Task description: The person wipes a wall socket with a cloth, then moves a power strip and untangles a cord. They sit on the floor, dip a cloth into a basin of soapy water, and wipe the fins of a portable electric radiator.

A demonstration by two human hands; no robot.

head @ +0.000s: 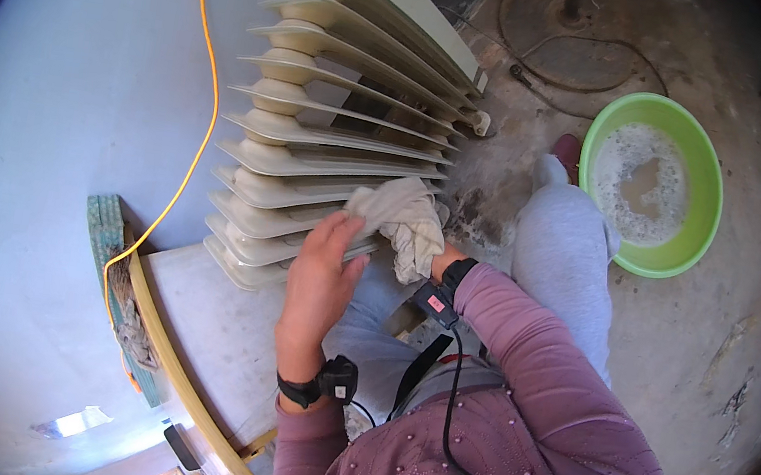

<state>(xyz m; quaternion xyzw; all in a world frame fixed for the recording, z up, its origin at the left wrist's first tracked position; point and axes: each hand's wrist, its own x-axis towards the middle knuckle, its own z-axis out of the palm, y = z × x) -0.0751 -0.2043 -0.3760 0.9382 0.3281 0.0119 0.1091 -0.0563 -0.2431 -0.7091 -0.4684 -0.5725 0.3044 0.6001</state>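
A cream oil-filled radiator point(337, 131) with many fins stands before me, its control housing at the top of the picture. My right hand point(446, 257) is mostly covered by a bunched, off-white cloth point(407, 223), which it holds against the lower-right part of the fins. The fingers under the cloth are hidden. My left hand point(323, 277) is at the near fins, beside the cloth's left edge, fingers extended and thumb apart. Whether its fingertips touch the cloth or a fin is hard to tell.
A green basin point(706, 201) of foamy, murky water stands on the concrete floor at the right, beside my leg. A dark cable point(587, 88) loops on the floor beyond. A yellow cord point(211, 85) hangs along the left wall, above a wood-edged surface point(180, 362).
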